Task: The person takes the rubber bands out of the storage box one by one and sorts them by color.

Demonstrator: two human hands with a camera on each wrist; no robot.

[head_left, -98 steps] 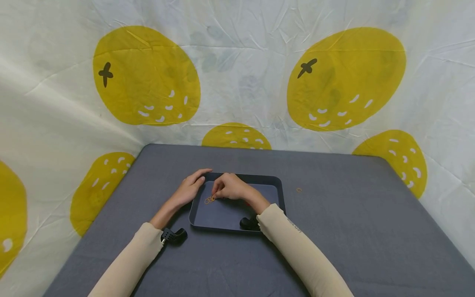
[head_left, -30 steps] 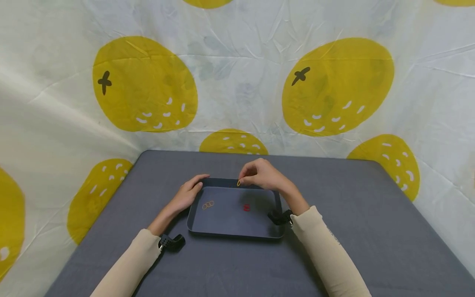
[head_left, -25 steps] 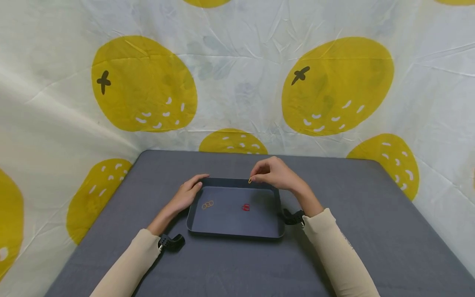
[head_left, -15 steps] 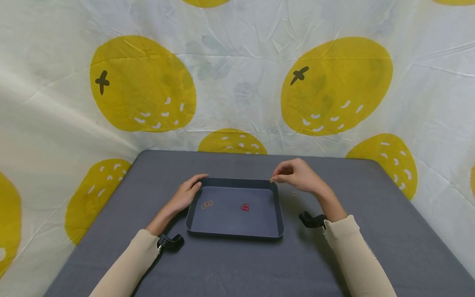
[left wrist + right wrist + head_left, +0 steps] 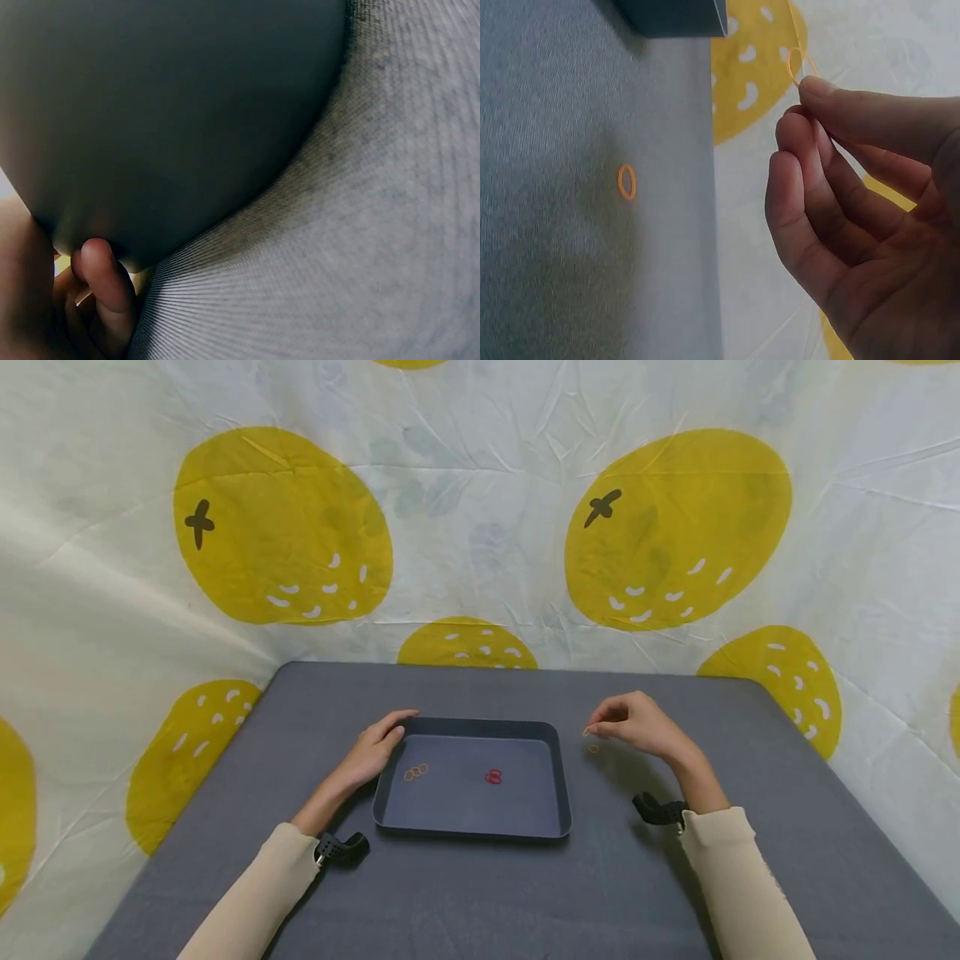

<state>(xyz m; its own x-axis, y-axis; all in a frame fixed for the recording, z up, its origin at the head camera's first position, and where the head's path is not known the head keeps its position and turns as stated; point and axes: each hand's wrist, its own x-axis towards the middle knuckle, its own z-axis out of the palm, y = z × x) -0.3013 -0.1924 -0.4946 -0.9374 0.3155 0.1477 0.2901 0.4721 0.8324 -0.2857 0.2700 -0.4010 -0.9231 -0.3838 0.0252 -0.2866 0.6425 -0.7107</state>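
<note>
pinching orange band (image 5: 789, 65): right hand (image 5: 636, 724) | red bands (image 5: 492, 777): head view only

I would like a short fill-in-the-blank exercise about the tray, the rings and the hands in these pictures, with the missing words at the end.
1. The tray holds ____ orange rings.
2. The other rings in it are coloured ____.
3. One hand pinches a ring; it is the person's ____ hand.

Missing words: three; red; right.
</note>
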